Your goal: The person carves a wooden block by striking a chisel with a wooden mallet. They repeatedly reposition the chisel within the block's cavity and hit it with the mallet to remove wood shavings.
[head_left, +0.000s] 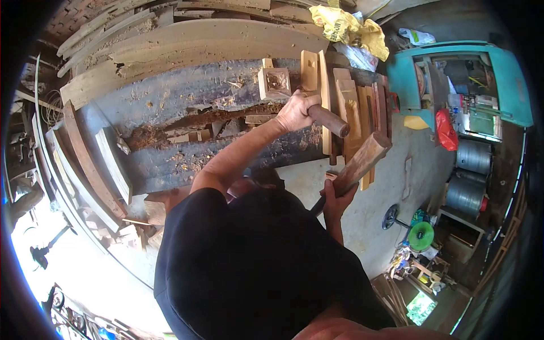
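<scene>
from over here, the work looks partway along, going by the pieces. the square block [275, 83] has a hollow opened in its upper face, and the pale board [309, 69] beside it shows a small hole near one end. those cuts look made, though not cleaned: bits of waste sit in the block's hollow, and i can't tell how deep it goes. the long strips [352, 113] farther to the right show no cut that i can make out, so they may be the part least worked.

the block sits on the dark, battered tabletop [215, 72], near its far edge, left of the pale board. it's light wood, squarish, with straight outer sides and a rough, darker inside. chips lie scattered about the tabletop, and a ragged crevice [187, 122] runs along its middle.

the left hand [296, 111] has its fingers clenched round a thick, brown round handle [330, 120], close by the near end of the pale board; what the handle carries at its other end is hidden. the right hand [339, 199] has its fingers wrapped round a heavy wooden mallet [364, 160], just below its worn, barrel-like head, held apart from the round handle.
</scene>
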Demonstrator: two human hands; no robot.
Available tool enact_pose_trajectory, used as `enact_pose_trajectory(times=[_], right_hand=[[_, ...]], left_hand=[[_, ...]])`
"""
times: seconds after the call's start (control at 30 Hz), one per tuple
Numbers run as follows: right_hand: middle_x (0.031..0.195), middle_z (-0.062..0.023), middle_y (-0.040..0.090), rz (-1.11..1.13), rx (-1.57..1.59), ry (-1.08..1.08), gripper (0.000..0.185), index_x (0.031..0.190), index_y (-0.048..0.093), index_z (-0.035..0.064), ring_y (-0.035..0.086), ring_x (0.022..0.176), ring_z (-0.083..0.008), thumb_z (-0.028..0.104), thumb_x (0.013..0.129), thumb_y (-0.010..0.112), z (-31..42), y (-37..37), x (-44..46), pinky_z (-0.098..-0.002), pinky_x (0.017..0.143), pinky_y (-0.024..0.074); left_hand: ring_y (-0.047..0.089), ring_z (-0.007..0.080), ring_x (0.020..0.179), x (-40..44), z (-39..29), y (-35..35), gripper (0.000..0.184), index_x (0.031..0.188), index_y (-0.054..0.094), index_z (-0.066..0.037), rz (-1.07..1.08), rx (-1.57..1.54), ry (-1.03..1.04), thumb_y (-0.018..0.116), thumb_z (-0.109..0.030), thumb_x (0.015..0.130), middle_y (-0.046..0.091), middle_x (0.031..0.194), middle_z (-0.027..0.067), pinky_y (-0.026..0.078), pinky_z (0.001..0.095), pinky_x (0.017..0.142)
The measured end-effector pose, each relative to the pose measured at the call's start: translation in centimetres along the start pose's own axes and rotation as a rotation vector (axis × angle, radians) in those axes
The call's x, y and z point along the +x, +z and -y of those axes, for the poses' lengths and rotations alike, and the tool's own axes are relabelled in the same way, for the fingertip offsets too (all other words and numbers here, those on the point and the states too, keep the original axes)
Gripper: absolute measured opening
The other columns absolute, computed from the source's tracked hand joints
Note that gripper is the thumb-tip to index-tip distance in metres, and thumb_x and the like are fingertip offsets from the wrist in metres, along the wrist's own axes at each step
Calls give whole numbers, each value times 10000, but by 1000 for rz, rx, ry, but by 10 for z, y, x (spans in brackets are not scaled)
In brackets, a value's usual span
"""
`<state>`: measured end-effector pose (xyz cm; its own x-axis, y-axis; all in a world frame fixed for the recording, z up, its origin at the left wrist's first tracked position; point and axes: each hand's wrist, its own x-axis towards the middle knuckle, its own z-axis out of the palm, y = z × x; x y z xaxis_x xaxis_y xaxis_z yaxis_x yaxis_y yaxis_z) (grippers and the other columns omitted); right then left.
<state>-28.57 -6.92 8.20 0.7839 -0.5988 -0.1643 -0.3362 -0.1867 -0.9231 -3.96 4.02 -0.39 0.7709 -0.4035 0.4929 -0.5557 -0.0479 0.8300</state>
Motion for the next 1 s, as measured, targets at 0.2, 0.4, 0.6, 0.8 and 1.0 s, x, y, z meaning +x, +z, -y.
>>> enact_pose_trajectory(times=[0.2,0.4,0.6,0.8,1.0], right_hand=[[1013,-169,525,-38,-10,36,910,1442,132,-34,593,733,-190,143,800,753,3,1,0,-289,564,529],[844,-102,572,-105,-47,-101,705,1364,247,-7,597,627,-166,4,809,682,33,-2,3,-284,581,517],[852,-79,578,24,-94,-649,268,1019,535,31,566,774,-204,76,803,688,52,-10,15,-340,759,455],[1050,-199,610,62,-248,-5,720,1267,431,-84,589,989,-241,270,759,797,34,10,27,-371,853,472],[966,-125,598,171,-322,-560,481,1128,529,-11,582,813,-301,236,785,757,-8,-26,29,-373,858,467]], left_hand=[[638,345,778,1,5,-2,206,813,554,-85,-42,0,-3,677,-47,652,627,730,127,455,420,776],[628,359,790,3,10,-2,231,852,560,-82,-20,-55,-48,694,-79,663,621,749,112,444,406,744],[624,364,788,3,15,-3,213,823,565,-83,-27,-100,-88,705,-88,662,625,736,119,453,424,736],[633,352,790,2,24,0,214,832,568,-86,9,-34,-106,701,-78,664,640,765,105,447,401,745],[644,317,716,-3,29,2,231,853,592,-106,-15,39,28,685,-57,646,633,723,103,466,406,697]])
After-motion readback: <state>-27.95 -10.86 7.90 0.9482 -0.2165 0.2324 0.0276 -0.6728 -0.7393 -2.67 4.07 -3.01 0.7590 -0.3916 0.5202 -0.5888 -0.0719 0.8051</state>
